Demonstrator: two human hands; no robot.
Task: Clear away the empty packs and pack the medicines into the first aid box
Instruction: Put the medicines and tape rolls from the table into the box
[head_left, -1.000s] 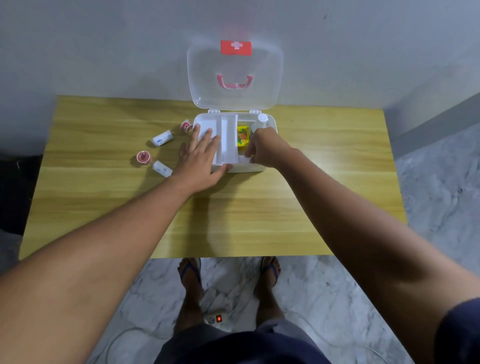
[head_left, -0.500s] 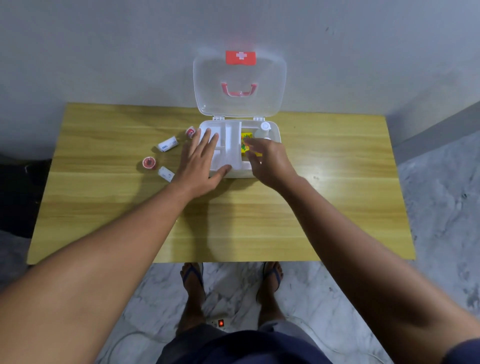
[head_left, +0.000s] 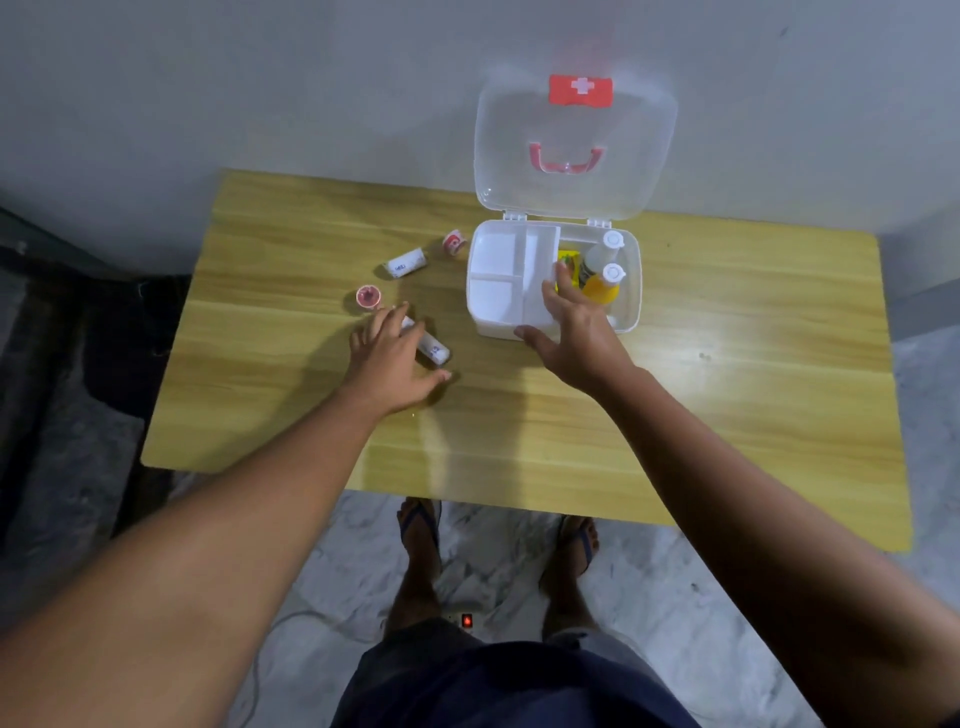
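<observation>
The wooden tabletop (head_left: 727, 395) carries everything we are working with. At its far edge sits our first aid box (head_left: 631, 312), white, with its clear lid (head_left: 576, 130) standing open against the wall. Inside, the divided white tray (head_left: 498, 275) fills the left part and looks empty; in the right part two bottles with white caps (head_left: 602, 270) lie beside a yellow pack (head_left: 569, 260).

Our right hand (head_left: 576, 332) rests open over the front of the box, fingers spread across the tray's right edge, thumb out along the front wall; it grips nothing. Our left hand (head_left: 389, 358) lies to the left on the tabletop, palm down and fingers loosely spread over a small white roll (head_left: 434, 348), touching it but not yet closed round it.

Three more small items wait well to the left of the box: another white roll (head_left: 405, 262), a little red-and-white roll (head_left: 454, 243) just beside the box's far left corner, and a small pink round tub (head_left: 368, 297) just beyond our left fingertips.

We judge the packing is part done, with the loose medicines on the left still to go in. Next we need to curl the left fingers round the nearest roll, lift it and carry it across to an empty tray compartment, while the right hand steadies the box.
</observation>
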